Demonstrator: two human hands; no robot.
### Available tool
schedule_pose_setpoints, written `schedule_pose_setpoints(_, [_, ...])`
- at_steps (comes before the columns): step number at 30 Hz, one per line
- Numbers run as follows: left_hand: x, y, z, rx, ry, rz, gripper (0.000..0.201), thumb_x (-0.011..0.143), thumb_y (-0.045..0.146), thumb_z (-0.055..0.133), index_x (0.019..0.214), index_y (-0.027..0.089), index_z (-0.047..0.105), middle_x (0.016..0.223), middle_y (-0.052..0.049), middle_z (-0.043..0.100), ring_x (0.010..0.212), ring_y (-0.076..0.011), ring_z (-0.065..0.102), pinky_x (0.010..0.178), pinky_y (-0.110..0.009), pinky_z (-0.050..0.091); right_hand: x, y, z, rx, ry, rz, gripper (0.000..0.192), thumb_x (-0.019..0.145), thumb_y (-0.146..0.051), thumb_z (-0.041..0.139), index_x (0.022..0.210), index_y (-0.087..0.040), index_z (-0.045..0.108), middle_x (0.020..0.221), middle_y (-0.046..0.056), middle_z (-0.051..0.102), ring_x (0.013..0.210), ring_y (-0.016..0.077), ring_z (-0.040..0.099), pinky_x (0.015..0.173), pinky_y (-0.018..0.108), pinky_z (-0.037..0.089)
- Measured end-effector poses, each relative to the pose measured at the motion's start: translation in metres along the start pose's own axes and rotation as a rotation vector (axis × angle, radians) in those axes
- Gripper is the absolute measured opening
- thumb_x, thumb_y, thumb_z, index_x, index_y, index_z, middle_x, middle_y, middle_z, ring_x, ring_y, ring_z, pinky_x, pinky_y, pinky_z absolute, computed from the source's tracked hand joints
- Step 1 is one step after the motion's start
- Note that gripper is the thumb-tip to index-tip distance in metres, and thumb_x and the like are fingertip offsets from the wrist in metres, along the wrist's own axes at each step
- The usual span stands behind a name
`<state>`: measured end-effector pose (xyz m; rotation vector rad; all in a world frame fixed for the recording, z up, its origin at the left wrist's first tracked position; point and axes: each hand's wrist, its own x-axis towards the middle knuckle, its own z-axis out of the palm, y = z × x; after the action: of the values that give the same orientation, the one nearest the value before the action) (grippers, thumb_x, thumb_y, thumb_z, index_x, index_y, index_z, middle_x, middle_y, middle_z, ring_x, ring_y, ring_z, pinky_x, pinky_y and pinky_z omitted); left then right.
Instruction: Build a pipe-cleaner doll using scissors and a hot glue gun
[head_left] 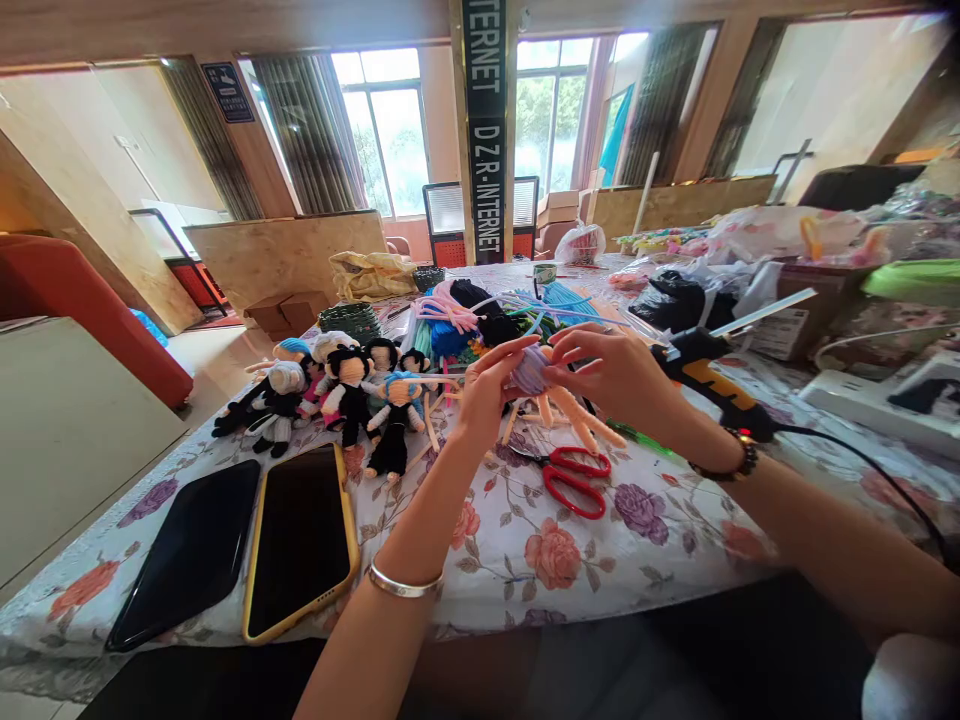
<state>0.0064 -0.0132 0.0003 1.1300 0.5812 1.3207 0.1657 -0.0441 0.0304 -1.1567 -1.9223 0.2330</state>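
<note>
Doll: fuzzy pipe-cleaner figure [551, 395], lilac wound head, peach limbs hanging down; held above table centre, between both hands.
Left hand: [486, 388] fingers curled, tips pressed on left side of lilac head; silver bangle on wrist.
Right hand: [611, 372] thumb and forefinger pinching right side of head, other fingers loosely bent; dark bead bracelet on wrist.
Scissors: red handles [576, 480], lying flat just near of doll, under hands.
Glue gun: black and orange [712, 382], just right of right hand, clear stick jutting out far-right, black cord trailing right.
Finished dolls: row [337, 395] left of hands, black bodies, white, blue and black yarn hair, lying on cloth.
Pipe cleaners: loose pile [480, 315] far of hands; pink, blue, black, fuzzy strands.
Baskets: dark green woven basket [351, 320] far left; contents cannot tell.
Phones: two [300, 540], near left, face up, one black, one yellow-cased.
Tablecloth: floral [540, 560], glossy, white with pink and purple roses.
Bags: black plastic bag [679, 300] far right, crumpled.
</note>
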Motion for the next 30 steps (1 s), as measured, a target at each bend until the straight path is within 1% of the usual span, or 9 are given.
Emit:
schedule_pose_setpoints(2, [0.000,0.001,0.001,-0.018,-0.002,0.010,0.028,0.065,0.030,0.069,0.091,0.021,0.073,0.082,0.000,0.070,0.065,-0.0116,0.062,0.066,-0.027,0.052,-0.001,-0.004,0.002,-0.115,0.061,-0.066,0.020,0.080,-0.039,0.059,0.077,-0.020,0.067,0.104,0.007,0.066,0.084,0.0202,0.064,0.068,0.034,0.054])
schedule_pose_setpoints(6, [0.000,0.001,0.001,-0.050,-0.025,0.043,0.030,0.064,0.027,0.072,0.093,0.022,0.072,0.086,-0.001,0.071,0.072,-0.0130,0.063,0.072,-0.029,0.052,-0.002,-0.005,0.003,-0.282,0.114,-0.095,0.021,0.084,-0.035,0.055,0.083,-0.021,0.071,0.110,0.008,0.066,0.089,0.0227,0.064,0.077,0.038,0.052])
schedule_pose_setpoints(10, [-0.001,-0.001,0.001,-0.044,-0.060,0.078,0.042,0.066,0.027,0.073,0.108,0.025,0.068,0.090,0.000,0.070,0.077,-0.0127,0.063,0.075,-0.027,0.051,-0.002,-0.001,0.003,-0.317,0.113,-0.100,0.022,0.086,-0.034,0.054,0.085,-0.022,0.072,0.113,0.007,0.065,0.095,0.0243,0.063,0.080,0.039,0.049])
schedule_pose_setpoints(12, [-0.001,-0.001,0.001,-0.035,-0.060,0.091,0.050,0.066,0.025,0.073,0.115,0.029,0.064,0.095,0.000,0.069,0.079,-0.0125,0.063,0.076,-0.027,0.051,-0.001,0.001,0.002,-0.320,0.103,-0.105,0.020,0.086,-0.032,0.054,0.084,-0.022,0.072,0.114,0.007,0.065,0.095,0.0244,0.063,0.082,0.039,0.048])
schedule_pose_setpoints(15, [-0.002,-0.001,0.001,-0.038,-0.044,0.115,0.058,0.065,0.021,0.074,0.120,0.032,0.060,0.100,0.000,0.065,0.079,-0.0113,0.062,0.074,-0.025,0.051,0.000,0.003,0.003,-0.321,0.094,-0.131,0.017,0.085,-0.026,0.054,0.082,-0.020,0.070,0.112,0.008,0.066,0.093,0.0241,0.063,0.082,0.039,0.047])
schedule_pose_setpoints(17, [-0.003,0.000,0.002,-0.041,-0.034,0.124,0.059,0.064,0.021,0.074,0.121,0.031,0.060,0.100,0.000,0.064,0.079,-0.0106,0.061,0.073,-0.024,0.051,0.001,0.005,0.004,-0.317,0.103,-0.152,0.016,0.085,-0.022,0.053,0.081,-0.019,0.068,0.109,0.008,0.066,0.091,0.0233,0.063,0.082,0.038,0.047])
schedule_pose_setpoints(24, [-0.003,0.002,0.004,-0.043,0.013,0.145,0.052,0.062,0.023,0.076,0.113,0.026,0.064,0.094,0.000,0.065,0.079,-0.0116,0.060,0.071,-0.023,0.050,0.003,0.007,0.008,-0.249,0.146,-0.180,0.011,0.085,-0.017,0.052,0.080,-0.018,0.061,0.098,0.008,0.068,0.088,0.0201,0.063,0.078,0.033,0.047])
schedule_pose_setpoints(27, [-0.002,0.001,0.005,-0.028,0.059,0.172,0.048,0.061,0.023,0.076,0.108,0.026,0.067,0.095,0.000,0.065,0.080,-0.0128,0.061,0.068,-0.023,0.049,0.001,0.006,0.010,-0.276,0.157,-0.183,0.009,0.085,-0.016,0.052,0.079,-0.018,0.060,0.097,0.009,0.067,0.087,0.0202,0.063,0.075,0.032,0.046])
schedule_pose_setpoints(30, [0.000,0.000,0.005,-0.011,0.132,0.243,0.044,0.061,0.023,0.076,0.104,0.026,0.068,0.097,-0.001,0.066,0.084,-0.0147,0.062,0.069,-0.024,0.049,-0.001,0.002,0.009,-0.312,0.197,-0.184,0.010,0.085,-0.016,0.052,0.078,-0.018,0.059,0.095,0.009,0.066,0.087,0.0209,0.061,0.074,0.031,0.044])
